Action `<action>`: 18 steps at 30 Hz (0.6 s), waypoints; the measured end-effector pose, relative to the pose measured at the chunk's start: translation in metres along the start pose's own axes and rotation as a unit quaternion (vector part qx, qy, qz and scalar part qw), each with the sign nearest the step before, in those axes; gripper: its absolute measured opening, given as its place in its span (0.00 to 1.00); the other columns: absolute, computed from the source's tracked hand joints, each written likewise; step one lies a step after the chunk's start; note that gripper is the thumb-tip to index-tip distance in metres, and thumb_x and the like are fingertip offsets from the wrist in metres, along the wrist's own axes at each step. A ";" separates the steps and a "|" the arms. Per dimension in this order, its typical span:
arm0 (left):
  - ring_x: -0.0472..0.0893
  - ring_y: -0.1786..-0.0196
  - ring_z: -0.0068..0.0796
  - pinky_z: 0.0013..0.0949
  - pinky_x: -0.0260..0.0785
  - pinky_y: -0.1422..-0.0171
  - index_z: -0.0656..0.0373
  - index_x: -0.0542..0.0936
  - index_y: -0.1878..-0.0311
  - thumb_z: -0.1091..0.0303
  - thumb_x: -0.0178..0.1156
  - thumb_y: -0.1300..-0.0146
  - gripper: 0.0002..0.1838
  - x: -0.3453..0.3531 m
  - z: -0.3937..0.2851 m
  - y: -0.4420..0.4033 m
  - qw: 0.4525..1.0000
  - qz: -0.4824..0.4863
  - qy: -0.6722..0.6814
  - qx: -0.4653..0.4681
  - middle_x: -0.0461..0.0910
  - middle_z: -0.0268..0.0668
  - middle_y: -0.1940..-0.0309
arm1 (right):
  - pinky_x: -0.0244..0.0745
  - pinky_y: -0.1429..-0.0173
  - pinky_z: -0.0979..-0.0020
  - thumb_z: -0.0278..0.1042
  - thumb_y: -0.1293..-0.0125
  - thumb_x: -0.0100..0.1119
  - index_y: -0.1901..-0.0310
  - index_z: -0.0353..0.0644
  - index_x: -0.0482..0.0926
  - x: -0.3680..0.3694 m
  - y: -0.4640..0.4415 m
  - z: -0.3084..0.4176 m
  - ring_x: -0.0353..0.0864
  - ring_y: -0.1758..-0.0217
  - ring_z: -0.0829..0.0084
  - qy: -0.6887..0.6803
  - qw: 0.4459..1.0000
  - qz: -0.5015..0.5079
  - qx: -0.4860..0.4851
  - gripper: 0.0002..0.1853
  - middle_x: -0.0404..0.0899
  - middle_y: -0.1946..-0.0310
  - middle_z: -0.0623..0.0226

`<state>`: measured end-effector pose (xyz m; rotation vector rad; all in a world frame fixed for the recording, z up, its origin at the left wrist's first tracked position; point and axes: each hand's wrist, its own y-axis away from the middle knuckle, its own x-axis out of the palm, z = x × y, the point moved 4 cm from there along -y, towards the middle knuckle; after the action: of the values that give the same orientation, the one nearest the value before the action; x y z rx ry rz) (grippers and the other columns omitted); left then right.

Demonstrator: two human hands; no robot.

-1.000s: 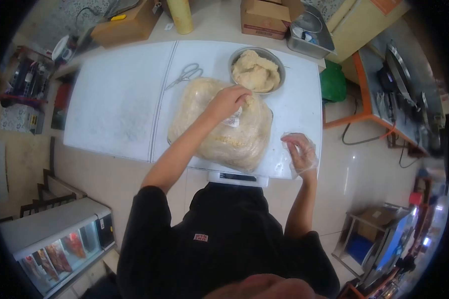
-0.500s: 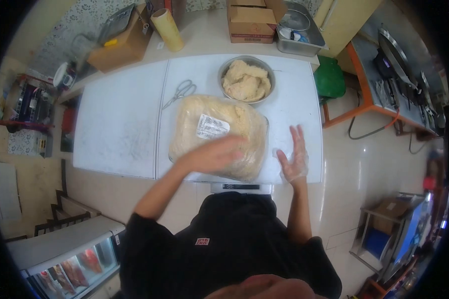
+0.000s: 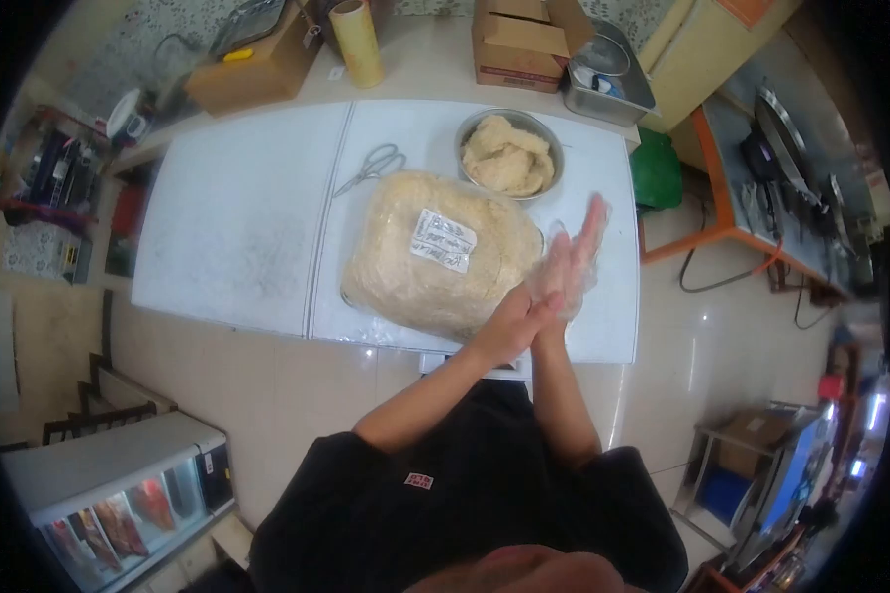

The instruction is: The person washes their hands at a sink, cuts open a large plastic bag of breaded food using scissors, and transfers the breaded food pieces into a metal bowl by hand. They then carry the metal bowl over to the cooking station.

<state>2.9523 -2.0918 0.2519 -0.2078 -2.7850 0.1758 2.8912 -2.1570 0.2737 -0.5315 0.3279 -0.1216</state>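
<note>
My right hand [image 3: 572, 259] wears a clear plastic glove, its fingers stretched up and away from me. At its wrist, my bare left hand [image 3: 517, 321] has its fingers closed on the cuff of the glove. Just left of both hands lies a large plastic-wrapped block of pale dough [image 3: 398, 259] with a handwritten white label [image 3: 443, 240] on top. Behind the block, a round metal bowl [image 3: 561, 170] holds more pale dough [image 3: 504, 158]. Grey scissors [image 3: 371, 166] rest on the white tabletop [image 3: 237, 217] at the block's back left.
Along the back stand a cardboard box [image 3: 257, 74], a yellow roll [image 3: 356, 44], an open carton [image 3: 519, 49] and a metal pan [image 3: 608, 94]. A green bin [image 3: 658, 170] is beyond the table's right edge. A lit display cooler [image 3: 119, 494] stands at lower left.
My left hand has moved from above the wrapped dough to my right wrist and closed on the glove. My right hand has come slightly left. The label on the dough is now uncovered.
</note>
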 end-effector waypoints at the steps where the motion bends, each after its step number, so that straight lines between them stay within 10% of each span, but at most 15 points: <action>1: 0.54 0.18 0.39 0.38 0.43 0.16 0.68 0.52 0.20 0.44 0.49 0.21 0.42 -0.001 -0.009 -0.008 0.999 0.001 0.024 0.045 0.57 0.47 0.20 | 0.43 0.16 0.55 0.48 0.20 0.42 0.22 0.34 0.55 0.002 0.013 -0.004 0.47 0.15 0.51 -0.016 1.000 -0.015 0.006 0.34 0.53 0.20 0.48; 4: 0.48 0.16 0.38 0.38 0.37 0.14 0.67 0.48 0.18 0.41 0.39 0.19 0.42 -0.008 -0.020 -0.030 0.990 0.004 0.123 0.063 0.49 0.45 0.17 | 0.39 0.16 0.60 0.52 0.18 0.33 0.21 0.34 0.55 0.003 0.071 -0.019 0.47 0.15 0.55 -0.004 0.984 0.133 0.115 0.35 0.55 0.20 0.48; 10: 0.42 0.15 0.39 0.37 0.32 0.14 0.64 0.41 0.17 0.47 0.38 0.17 0.39 0.004 0.012 -0.016 0.993 0.013 0.001 0.117 0.43 0.47 0.16 | 0.44 0.16 0.63 0.48 0.17 0.32 0.22 0.30 0.55 -0.029 0.072 -0.020 0.53 0.17 0.59 -0.121 0.976 0.098 0.151 0.32 0.57 0.21 0.52; 12: 0.54 0.17 0.44 0.39 0.41 0.15 0.61 0.57 0.20 0.60 0.51 0.21 0.32 0.030 0.026 0.026 0.987 0.049 -0.090 0.123 0.58 0.51 0.21 | 0.47 0.17 0.63 0.44 0.17 0.35 0.22 0.30 0.55 -0.049 0.064 -0.050 0.57 0.19 0.61 -0.201 0.962 0.021 0.181 0.31 0.60 0.22 0.53; 15: 0.52 0.17 0.49 0.43 0.42 0.15 0.59 0.61 0.21 0.51 0.60 0.27 0.38 0.013 0.006 0.052 0.966 0.196 -0.164 -0.027 0.58 0.48 0.20 | 0.49 0.18 0.63 0.39 0.17 0.39 0.22 0.31 0.55 -0.081 0.034 -0.048 0.60 0.21 0.62 -0.160 0.981 -0.005 0.108 0.29 0.62 0.24 0.54; 18: 0.71 0.30 0.49 0.51 0.56 0.22 0.54 0.73 0.29 0.59 0.66 0.34 0.30 -0.057 0.018 0.032 0.904 -0.020 -0.426 0.034 0.74 0.48 0.34 | 0.50 0.18 0.64 0.35 0.19 0.43 0.22 0.32 0.57 -0.105 0.036 -0.067 0.60 0.21 0.62 -0.076 0.991 0.028 0.103 0.29 0.61 0.23 0.55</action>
<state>3.0033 -2.0714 0.2113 -0.0528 -3.6391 0.4442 2.7706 -2.1375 0.2298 -0.3249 0.1790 -0.0584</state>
